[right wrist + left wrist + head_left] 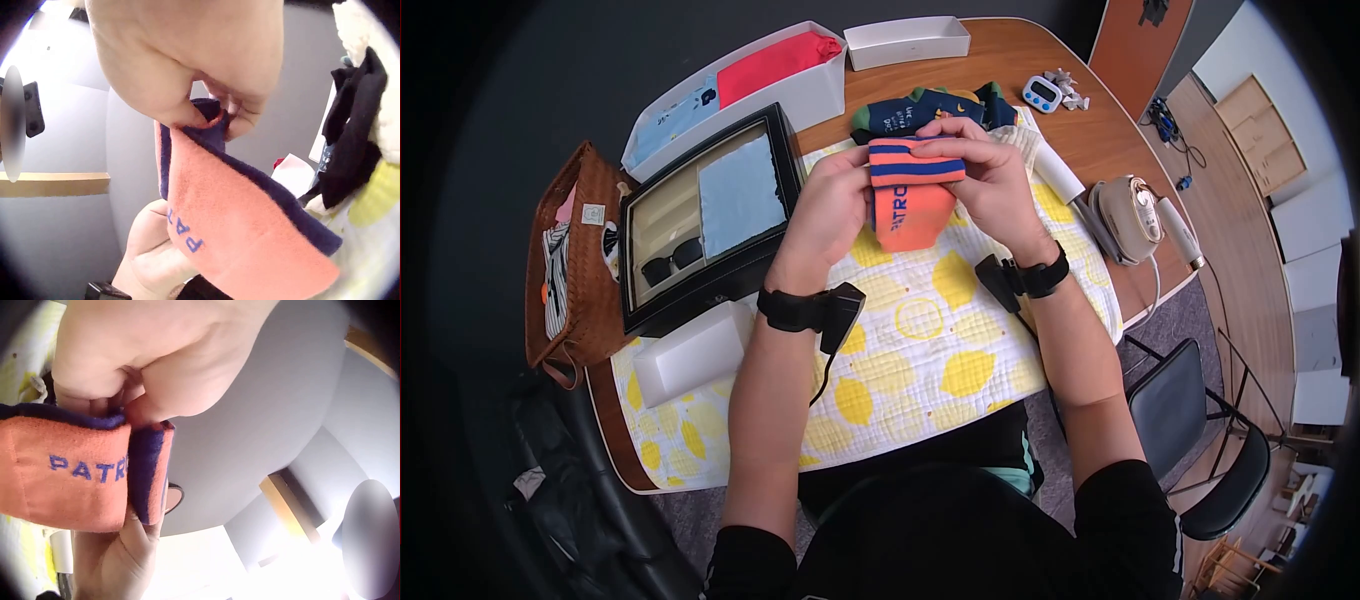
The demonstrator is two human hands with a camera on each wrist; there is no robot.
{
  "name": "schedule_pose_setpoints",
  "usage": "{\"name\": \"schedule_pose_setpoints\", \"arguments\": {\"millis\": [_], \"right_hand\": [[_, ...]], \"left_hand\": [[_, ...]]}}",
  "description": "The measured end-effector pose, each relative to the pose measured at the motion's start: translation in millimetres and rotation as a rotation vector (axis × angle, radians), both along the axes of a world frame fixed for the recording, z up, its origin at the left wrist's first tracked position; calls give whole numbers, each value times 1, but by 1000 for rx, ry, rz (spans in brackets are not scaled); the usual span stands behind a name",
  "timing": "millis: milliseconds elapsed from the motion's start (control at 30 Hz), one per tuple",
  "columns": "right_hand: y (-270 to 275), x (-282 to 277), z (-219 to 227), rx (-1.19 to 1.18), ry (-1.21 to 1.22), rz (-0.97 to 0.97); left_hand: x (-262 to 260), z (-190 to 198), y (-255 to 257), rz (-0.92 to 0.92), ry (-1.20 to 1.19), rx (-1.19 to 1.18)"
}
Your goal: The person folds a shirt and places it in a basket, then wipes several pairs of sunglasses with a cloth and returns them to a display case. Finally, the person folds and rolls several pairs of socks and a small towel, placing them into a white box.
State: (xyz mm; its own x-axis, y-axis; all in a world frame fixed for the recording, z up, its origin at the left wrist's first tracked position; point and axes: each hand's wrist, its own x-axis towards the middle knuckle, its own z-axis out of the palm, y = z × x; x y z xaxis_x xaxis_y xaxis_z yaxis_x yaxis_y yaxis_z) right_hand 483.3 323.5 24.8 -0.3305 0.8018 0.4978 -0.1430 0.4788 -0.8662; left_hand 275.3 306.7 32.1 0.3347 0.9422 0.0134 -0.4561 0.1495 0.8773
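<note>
An orange sock (913, 215) with navy stripes and blue lettering is held up over the lemon-print cloth, its striped cuff folded over. My left hand (828, 205) grips the cuff at its left side. At the cuff's right side my right hand (998, 190) pinches the edge, with fingers across the top. In the left wrist view the folded orange sock (69, 475) shows its lettering, and the cuff sticks out beside it. The right wrist view has thumb and fingers pinching the cuff of the sock (244, 225) at its opening.
Dark patterned socks (920, 110) lie behind the hands, near a small timer (1042, 94). To the left are a black glass-lidded case (630, 290), a white box (690, 355), a long white bin (815, 90) and a woven basket (585, 270). A beige handheld steamer (1125, 220) stands right.
</note>
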Motion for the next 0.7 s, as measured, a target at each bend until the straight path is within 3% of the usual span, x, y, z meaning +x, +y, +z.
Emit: {"name": "schedule_pose_setpoints", "arguments": {"millis": [133,200,333,400,433,500,533,600,700], "right_hand": [[-3,-2,1,121,-101,-88],[-4,-2,0,195,-165,-127],[-4,2,4,240,-158,-94],[-4,7,14,19,38,62],[-6,6,16,20,38,62],[-12,2,18,-419,322,159],[-10,2,16,-420,322,159],[-7,4,8,-325,-58,143],[-9,0,7,-289,-90,114]], "left_hand": [[-8,-3,4,-65,-278,-62],[3,13,-5,18,40,-21],[2,6,-3,61,119,36],[1,8,-3,97,111,41],[0,8,-3,96,110,42],[-2,7,-3,114,184,136],[-2,8,-3,115,184,136],[-2,10,-5,88,212,201],[1,9,-5,143,259,238]]}}
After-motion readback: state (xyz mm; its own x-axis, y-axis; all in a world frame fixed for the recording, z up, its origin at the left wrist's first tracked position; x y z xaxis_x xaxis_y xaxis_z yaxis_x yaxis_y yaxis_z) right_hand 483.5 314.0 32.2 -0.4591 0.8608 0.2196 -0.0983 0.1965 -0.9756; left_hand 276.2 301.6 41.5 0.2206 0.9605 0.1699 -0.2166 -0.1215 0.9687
